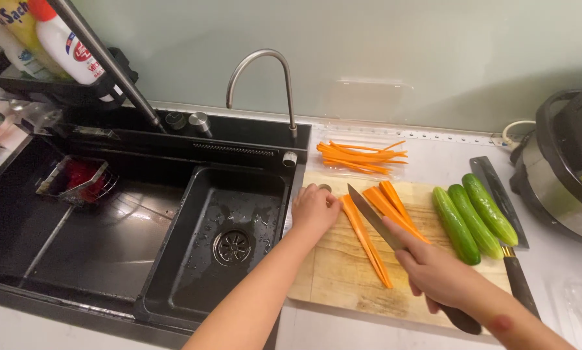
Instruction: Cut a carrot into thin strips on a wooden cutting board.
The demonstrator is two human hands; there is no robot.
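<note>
— Orange strips are what the hands work on: a long carrot slab (pixel 366 241) lies lengthwise on the wooden cutting board (pixel 343 275), near its left edge. The left hand (pixel 314 209) is curled, fingertips pinning the slab's far end; the right hand (pixel 437 275) is closed round the handle of a kitchen knife (pixel 375 217), the blade angled over the board.

— How much looks done?

— A heap of thin carrot sticks (pixel 359 157) sits in a clear tray beyond the board's far edge. More thick carrot slabs (pixel 388 201) wait mid-board, and three cucumbers (pixel 476 217) at its right edge are whole.

— Room to move?

— Tight. The black sink (pixel 220 240) drops off just beside the board's left edge, a second knife (pixel 505 220) lies past the cucumbers, and a cooker (pixel 560 175) crowds the counter's right edge. The near half of the board is bare.
</note>
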